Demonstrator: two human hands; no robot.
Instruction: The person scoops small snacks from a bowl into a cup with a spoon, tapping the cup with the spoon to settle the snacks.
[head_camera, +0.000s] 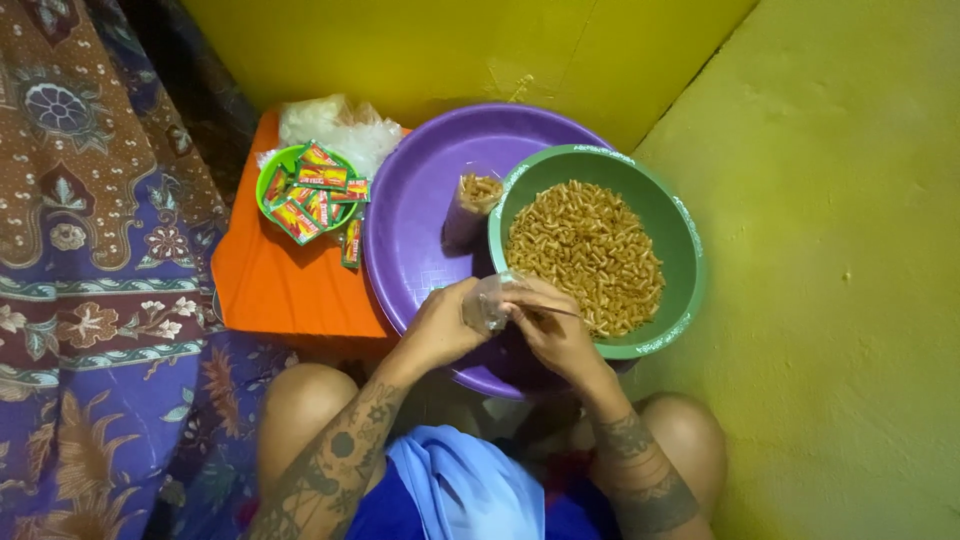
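Fingers of both hands, left hand (440, 325) and right hand (555, 330), pinch a small clear plastic bag (487, 303) between them, over the purple basin's (420, 210) near edge, beside the green bowl (680, 240) of fried snacks (585, 255).

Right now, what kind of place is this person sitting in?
Probably a home floor used for packing snacks: yellow walls, a patterned cloth, a green bowl of fried snack sticks, and both hands holding a small clear plastic bag.
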